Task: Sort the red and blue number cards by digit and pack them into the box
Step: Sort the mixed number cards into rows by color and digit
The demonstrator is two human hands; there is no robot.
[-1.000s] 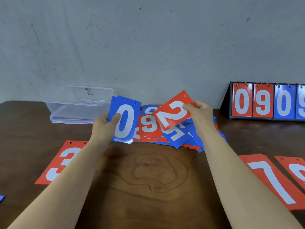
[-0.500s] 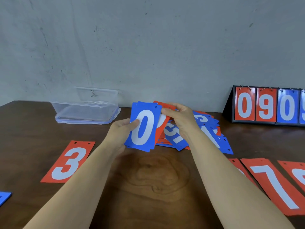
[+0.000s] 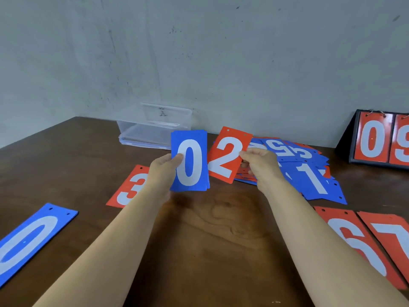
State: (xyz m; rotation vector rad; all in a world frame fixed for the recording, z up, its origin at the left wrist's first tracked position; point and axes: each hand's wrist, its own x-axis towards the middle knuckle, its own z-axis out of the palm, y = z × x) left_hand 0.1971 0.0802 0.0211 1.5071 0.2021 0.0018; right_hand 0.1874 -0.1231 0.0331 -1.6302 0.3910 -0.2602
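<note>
My left hand (image 3: pixel 163 171) grips a small stack of blue cards with a blue 0 card (image 3: pixel 189 160) on top, held upright above the table. Beside it, my right hand (image 3: pixel 261 165) pinches a red 2 card (image 3: pixel 228 155) by its right edge, tilted slightly. Behind my right hand lies a loose pile of red and blue cards (image 3: pixel 309 171), with a blue 5 and a blue 1 showing. The clear plastic box (image 3: pixel 152 131) stands open at the back by the wall.
Single cards lie flat on the wooden table: a red 3 (image 3: pixel 128 189) and a blue 0 (image 3: pixel 26 242) on the left, a red 6 (image 3: pixel 358 244) and a red 7 (image 3: pixel 396 235) on the right. A black flip scoreboard (image 3: pixel 380 140) stands at the back right.
The red 2 card was tucked behind the blue 0 stack half a second ago; now my right hand holds it out to the right of the stack. The view has shifted left.
</note>
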